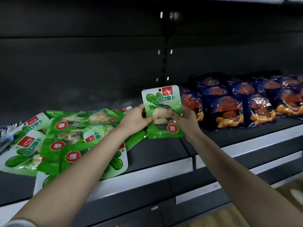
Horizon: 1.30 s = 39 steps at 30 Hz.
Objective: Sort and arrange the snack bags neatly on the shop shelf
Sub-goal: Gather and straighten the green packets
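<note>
We see both hands clamped on one green and white plastic snack bag [161, 99], which stands upright with its printed front towards us. The left hand [136, 119] pinches its left edge, thumb across the clear window. The right hand [183, 118] grips its right edge, fingers curled behind. The bag is over the dark grey metal shelf [157, 151], between the two groups of stock. We cannot tell whether its bottom edge touches the shelf.

To the left, a loose pile of matching green snack bags [65, 136] lies flat and overlapping, some upside down, and one hangs over the shelf's white front lip. To the right, dark blue and orange snack bags [229, 105] lie in rows, close together. Behind them runs the dark back panel [82, 63].
</note>
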Tool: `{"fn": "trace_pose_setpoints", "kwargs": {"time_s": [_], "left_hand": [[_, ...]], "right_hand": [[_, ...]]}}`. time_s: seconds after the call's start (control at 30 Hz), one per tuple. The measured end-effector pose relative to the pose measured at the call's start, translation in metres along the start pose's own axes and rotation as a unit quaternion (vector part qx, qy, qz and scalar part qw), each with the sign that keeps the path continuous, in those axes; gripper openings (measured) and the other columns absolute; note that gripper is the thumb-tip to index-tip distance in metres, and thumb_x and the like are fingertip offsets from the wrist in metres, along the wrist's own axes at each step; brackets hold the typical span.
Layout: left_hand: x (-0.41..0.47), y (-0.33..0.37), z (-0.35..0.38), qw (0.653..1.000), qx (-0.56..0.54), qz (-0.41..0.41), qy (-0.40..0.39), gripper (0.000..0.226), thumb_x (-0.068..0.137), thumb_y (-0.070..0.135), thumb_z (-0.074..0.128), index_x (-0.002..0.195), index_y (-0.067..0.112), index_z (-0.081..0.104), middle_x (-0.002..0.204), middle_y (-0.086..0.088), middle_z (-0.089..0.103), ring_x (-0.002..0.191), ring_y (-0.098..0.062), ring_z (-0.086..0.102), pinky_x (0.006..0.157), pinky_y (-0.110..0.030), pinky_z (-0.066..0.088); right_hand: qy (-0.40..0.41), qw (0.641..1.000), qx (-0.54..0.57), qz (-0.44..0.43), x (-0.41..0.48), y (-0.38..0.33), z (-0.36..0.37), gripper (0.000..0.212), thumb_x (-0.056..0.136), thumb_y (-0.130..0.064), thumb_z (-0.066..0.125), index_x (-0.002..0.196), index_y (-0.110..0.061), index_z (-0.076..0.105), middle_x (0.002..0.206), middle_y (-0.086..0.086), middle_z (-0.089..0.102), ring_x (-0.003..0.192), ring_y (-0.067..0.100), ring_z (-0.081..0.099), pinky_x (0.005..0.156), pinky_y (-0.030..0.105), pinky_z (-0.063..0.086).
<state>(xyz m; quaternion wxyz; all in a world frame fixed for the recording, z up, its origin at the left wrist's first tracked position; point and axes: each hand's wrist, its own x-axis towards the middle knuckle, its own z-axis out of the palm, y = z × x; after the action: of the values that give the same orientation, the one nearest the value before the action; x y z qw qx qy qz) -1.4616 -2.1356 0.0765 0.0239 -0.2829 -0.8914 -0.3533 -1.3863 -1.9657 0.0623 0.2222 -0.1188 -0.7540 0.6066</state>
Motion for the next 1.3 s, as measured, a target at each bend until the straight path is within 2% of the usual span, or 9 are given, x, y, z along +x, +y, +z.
{"fn": "trace_pose_setpoints", "kwargs": {"time_s": [0.07, 0.17, 0.27, 0.37, 0.67, 0.8, 0.93, 1.13, 1.3], "left_hand": [[0.004, -0.003, 0.004, 0.995, 0.086, 0.020, -0.042, 0.044, 0.084, 0.033, 0.059, 0.125, 0.018, 0.052, 0.120, -0.008, 0.061, 0.114, -0.025, 0.051, 0.083, -0.025, 0.036], [0.008, -0.011, 0.013, 0.951, 0.259, 0.018, -0.166, 0.060, 0.089, 0.046, 0.046, 0.140, 0.014, 0.038, 0.147, -0.011, 0.039, 0.137, -0.027, 0.029, 0.111, -0.035, 0.020], [0.005, -0.021, 0.023, 0.917, 0.323, -0.009, -0.235, 0.073, 0.091, 0.058, 0.034, 0.149, 0.016, 0.020, 0.158, -0.004, 0.016, 0.145, -0.024, 0.009, 0.118, -0.043, 0.001], [0.005, -0.023, 0.024, 0.909, 0.357, 0.006, -0.217, 0.076, 0.090, 0.064, 0.030, 0.149, 0.016, 0.021, 0.157, -0.003, 0.018, 0.145, -0.022, 0.014, 0.118, -0.045, 0.000], [-0.004, -0.015, 0.015, 0.877, 0.433, 0.003, -0.208, 0.080, 0.087, 0.071, 0.025, 0.138, 0.011, 0.041, 0.146, -0.008, 0.041, 0.138, -0.023, 0.031, 0.116, -0.046, 0.003], [-0.012, -0.023, 0.003, 0.848, 0.483, -0.058, -0.209, 0.081, 0.093, 0.064, 0.015, 0.144, 0.003, 0.029, 0.152, -0.012, 0.030, 0.144, -0.025, 0.017, 0.117, -0.042, -0.001], [-0.019, -0.038, -0.014, 0.830, 0.503, -0.099, -0.220, 0.081, 0.094, 0.061, 0.010, 0.145, 0.000, 0.025, 0.153, -0.013, 0.027, 0.146, -0.026, 0.009, 0.118, -0.041, -0.004], [-0.023, -0.054, -0.021, 0.847, 0.479, -0.107, -0.205, 0.081, 0.094, 0.060, 0.009, 0.147, -0.001, 0.020, 0.155, -0.014, 0.021, 0.146, -0.025, 0.006, 0.118, -0.040, -0.006], [-0.024, -0.056, -0.015, 0.875, 0.440, -0.091, -0.179, 0.074, 0.096, 0.055, 0.016, 0.146, 0.001, 0.024, 0.154, -0.014, 0.025, 0.144, -0.024, 0.015, 0.117, -0.040, -0.003]], "right_hand": [[0.017, 0.999, -0.041, -0.015, -0.002, 0.004, -0.003, 0.015, 0.087, -0.014, 0.065, 0.102, -0.014, 0.065, 0.092, -0.003, 0.070, 0.089, 0.015, 0.066, 0.075, 0.031, 0.055], [0.027, 0.995, -0.088, -0.026, -0.001, 0.007, -0.006, 0.018, 0.087, -0.014, 0.064, 0.104, -0.008, 0.063, 0.096, 0.005, 0.069, 0.092, 0.022, 0.065, 0.081, 0.044, 0.054], [0.047, 0.989, -0.132, -0.043, 0.001, 0.010, -0.006, 0.014, 0.087, -0.014, 0.064, 0.100, -0.009, 0.062, 0.088, -0.004, 0.065, 0.088, 0.016, 0.063, 0.074, 0.026, 0.052], [0.063, 0.983, -0.161, -0.064, 0.000, 0.013, -0.002, 0.013, 0.087, -0.013, 0.064, 0.099, -0.011, 0.062, 0.083, -0.012, 0.060, 0.082, 0.009, 0.058, 0.061, 0.004, 0.039], [0.047, 0.986, -0.154, -0.051, 0.001, 0.013, 0.005, 0.016, 0.089, -0.014, 0.062, 0.104, -0.009, 0.062, 0.093, -0.004, 0.064, 0.091, 0.015, 0.060, 0.078, 0.028, 0.046], [0.017, 0.989, -0.146, -0.028, 0.005, 0.013, 0.020, 0.011, 0.090, -0.014, 0.060, 0.102, -0.013, 0.060, 0.092, -0.006, 0.063, 0.089, 0.012, 0.059, 0.066, 0.018, 0.042], [-0.013, 0.990, -0.136, 0.025, 0.012, 0.016, 0.044, 0.018, 0.091, -0.014, 0.059, 0.108, -0.010, 0.060, 0.098, 0.002, 0.067, 0.094, 0.020, 0.062, 0.079, 0.031, 0.049], [0.011, 0.981, -0.194, 0.026, 0.025, 0.020, 0.066, 0.020, 0.090, -0.016, 0.060, 0.110, -0.012, 0.060, 0.098, 0.000, 0.065, 0.095, 0.018, 0.059, 0.070, 0.015, 0.035], [-0.008, 0.959, -0.280, -0.053, 0.017, 0.019, 0.066, 0.045, 0.087, -0.003, 0.058, 0.130, -0.004, 0.047, 0.133, 0.014, 0.045, 0.124, 0.026, 0.043, 0.096, 0.017, 0.028]]}}
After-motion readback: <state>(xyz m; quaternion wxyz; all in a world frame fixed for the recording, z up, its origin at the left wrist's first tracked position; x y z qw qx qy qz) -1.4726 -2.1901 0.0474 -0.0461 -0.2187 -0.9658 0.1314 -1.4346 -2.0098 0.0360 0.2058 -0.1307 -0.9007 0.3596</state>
